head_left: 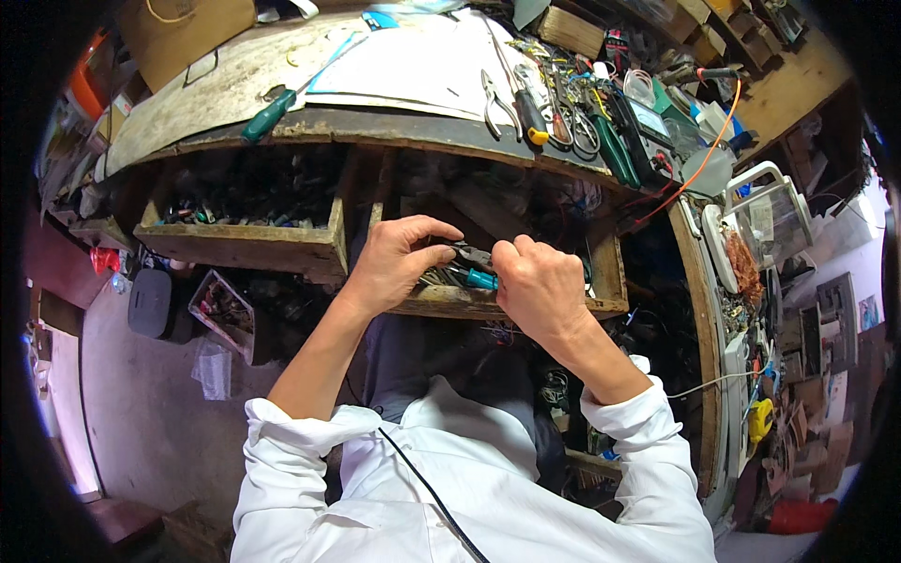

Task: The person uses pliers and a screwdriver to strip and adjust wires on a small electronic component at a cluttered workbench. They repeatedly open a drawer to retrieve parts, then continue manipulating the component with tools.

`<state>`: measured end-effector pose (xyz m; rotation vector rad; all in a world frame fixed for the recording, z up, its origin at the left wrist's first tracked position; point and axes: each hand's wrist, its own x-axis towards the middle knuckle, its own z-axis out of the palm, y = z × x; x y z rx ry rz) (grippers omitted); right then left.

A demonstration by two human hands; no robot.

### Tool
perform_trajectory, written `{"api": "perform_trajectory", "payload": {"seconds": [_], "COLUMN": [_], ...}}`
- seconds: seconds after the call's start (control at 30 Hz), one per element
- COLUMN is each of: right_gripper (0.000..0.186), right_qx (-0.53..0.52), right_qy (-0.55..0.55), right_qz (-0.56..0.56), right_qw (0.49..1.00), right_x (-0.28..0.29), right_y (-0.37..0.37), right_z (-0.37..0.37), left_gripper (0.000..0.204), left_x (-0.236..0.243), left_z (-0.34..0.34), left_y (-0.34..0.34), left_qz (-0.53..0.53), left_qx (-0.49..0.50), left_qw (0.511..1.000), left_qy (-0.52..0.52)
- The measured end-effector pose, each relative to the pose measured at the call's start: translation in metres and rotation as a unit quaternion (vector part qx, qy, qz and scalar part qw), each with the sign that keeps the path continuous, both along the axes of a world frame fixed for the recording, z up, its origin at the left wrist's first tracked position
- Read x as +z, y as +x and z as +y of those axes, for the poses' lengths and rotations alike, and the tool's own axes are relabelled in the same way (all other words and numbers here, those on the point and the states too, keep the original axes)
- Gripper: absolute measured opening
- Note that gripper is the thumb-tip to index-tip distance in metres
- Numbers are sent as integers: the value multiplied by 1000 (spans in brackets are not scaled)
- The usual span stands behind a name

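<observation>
My right hand (540, 286) is closed around pliers (475, 254), and their dark metal jaws point left out of the fist. Thumb and forefinger of my left hand (402, 261) come together at the tip of the jaws. Whatever small thing they pinch there is too small to name. Both hands are above an open wooden drawer (441, 308) of the workbench. Just under the pliers, beside my right fingers, shows a teal handle (481, 280); whether it belongs to a tool lying in the drawer I cannot tell.
On the bench top (366, 127) lie a green-handled screwdriver (269, 116), other pliers (498, 105), a yellow-and-black handled tool (531, 117) and a meter (648, 122). A second open drawer (239, 246) full of small parts juts out at left. An orange cable (710, 150) hangs at right.
</observation>
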<state>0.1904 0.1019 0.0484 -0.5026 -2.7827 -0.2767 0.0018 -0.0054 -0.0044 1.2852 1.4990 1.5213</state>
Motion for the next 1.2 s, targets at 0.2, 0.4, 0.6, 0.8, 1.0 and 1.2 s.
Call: {"api": "perform_trajectory", "payload": {"seconds": [0.2, 0.4, 0.6, 0.8, 1.0, 1.2], "right_gripper": [17, 16, 13, 12, 11, 11], "right_qx": [9, 5, 2, 13, 18, -12], "right_qy": [-5, -2, 18, -4, -48, -50], "right_qz": [4, 7, 15, 3, -36, -44], "right_qw": [1000, 1000, 1000, 1000, 998, 998], "right_x": [9, 12, 8, 14, 16, 11], "right_y": [-1, -1, -2, -5, 0, 2], "right_z": [-1, -4, -6, -2, 6, 1], "left_gripper": [23, 23, 23, 22, 23, 21], "left_x": [-7, -9, -7, -10, -6, -6], "left_z": [3, 3, 2, 0, -2, -2], "left_y": [1, 1, 1, -2, 0, 3], "left_qz": [64, 69, 69, 34, 18, 54], "left_qx": [5, 6, 4, -3, -12, 2], "left_qw": [997, 996, 997, 998, 998, 996], "left_qy": [40, 50, 35, 58, 51, 67]}}
